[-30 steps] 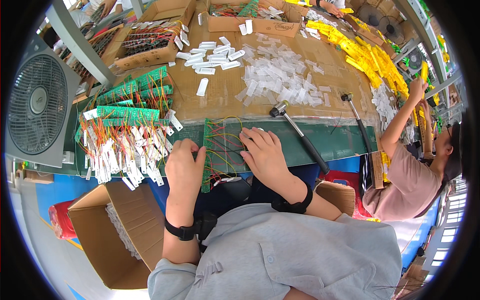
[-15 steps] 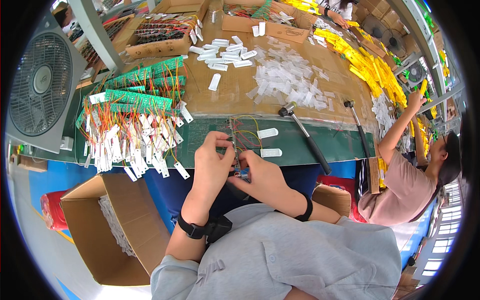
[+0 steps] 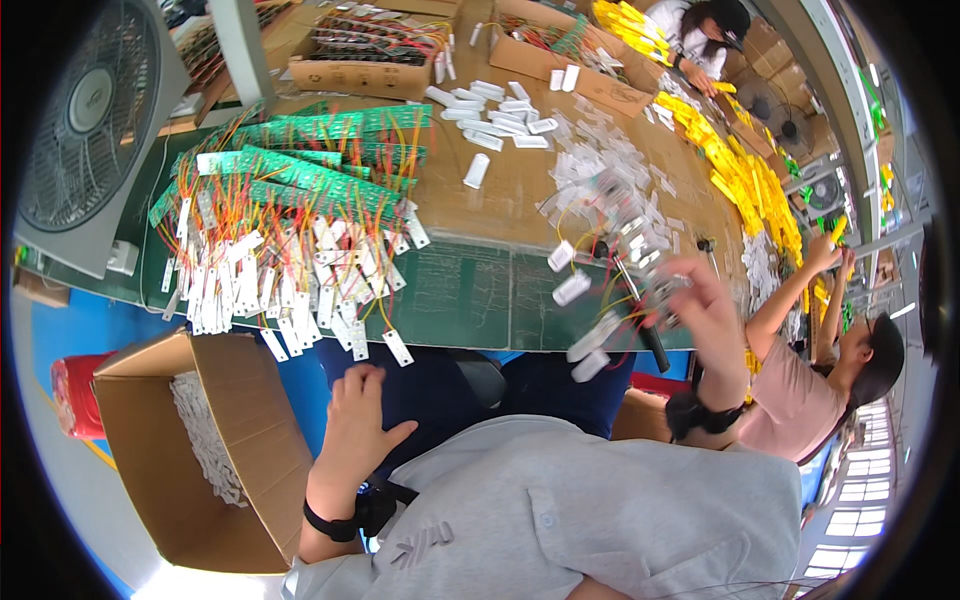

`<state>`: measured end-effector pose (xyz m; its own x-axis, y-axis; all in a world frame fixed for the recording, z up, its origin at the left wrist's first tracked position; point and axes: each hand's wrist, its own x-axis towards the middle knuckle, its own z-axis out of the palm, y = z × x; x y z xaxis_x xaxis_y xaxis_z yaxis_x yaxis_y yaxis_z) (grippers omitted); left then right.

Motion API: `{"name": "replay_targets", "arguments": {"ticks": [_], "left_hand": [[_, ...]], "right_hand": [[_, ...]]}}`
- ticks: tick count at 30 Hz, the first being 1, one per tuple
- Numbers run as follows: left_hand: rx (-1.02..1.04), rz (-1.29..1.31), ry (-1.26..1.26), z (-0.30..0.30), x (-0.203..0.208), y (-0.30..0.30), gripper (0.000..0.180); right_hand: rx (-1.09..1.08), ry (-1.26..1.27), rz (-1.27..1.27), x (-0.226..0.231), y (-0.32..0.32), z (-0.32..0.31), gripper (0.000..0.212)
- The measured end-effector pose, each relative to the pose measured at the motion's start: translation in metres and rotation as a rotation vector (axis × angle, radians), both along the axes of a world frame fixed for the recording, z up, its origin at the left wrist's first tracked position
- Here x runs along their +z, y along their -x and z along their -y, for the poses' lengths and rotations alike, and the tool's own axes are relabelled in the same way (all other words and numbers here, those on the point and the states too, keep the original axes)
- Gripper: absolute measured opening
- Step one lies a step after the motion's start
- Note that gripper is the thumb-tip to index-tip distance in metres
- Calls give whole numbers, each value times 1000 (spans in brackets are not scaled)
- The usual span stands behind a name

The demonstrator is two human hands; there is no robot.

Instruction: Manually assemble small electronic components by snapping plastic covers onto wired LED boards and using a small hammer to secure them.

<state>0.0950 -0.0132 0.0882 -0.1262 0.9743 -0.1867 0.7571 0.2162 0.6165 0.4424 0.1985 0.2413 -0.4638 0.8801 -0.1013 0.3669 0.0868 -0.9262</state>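
My right hand (image 3: 703,302), blurred by motion, is raised over the right part of the green table edge. Its fingers close on a wired circuit board (image 3: 634,240), which looks smeared. Thin coloured wires trail from the board to several white plastic pieces (image 3: 572,289). Behind it lies a rubber mallet (image 3: 651,343), partly covered. Over my lap, my left hand (image 3: 356,412) holds nothing, its thumb and fingers apart. The nearest things to it are the white tags (image 3: 398,348) hanging from a pile of green circuit boards (image 3: 310,180).
Loose white housings (image 3: 500,122) and clear plastic pieces (image 3: 590,160) lie on the cardboard-covered table (image 3: 420,190). Boxes of wired parts (image 3: 360,75) stand behind. At left are a fan (image 3: 95,130) and an open carton (image 3: 250,450). A co-worker (image 3: 810,390) sits at right near yellow parts (image 3: 750,180).
My hands have parted: the right has swung to the right with the wired board, and the left has let go and drawn back toward my lap. The view has shifted somewhat.
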Motion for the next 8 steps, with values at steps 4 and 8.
{"name": "replay_targets", "arguments": {"ticks": [4, 8], "left_hand": [[250, -314, 195, 0, -61, -14, 129], [188, -156, 95, 0, -86, -1, 135]], "right_hand": [[44, -175, 105, 39, 39, -75, 31], [154, -394, 177, 59, 110, -147, 32]]}}
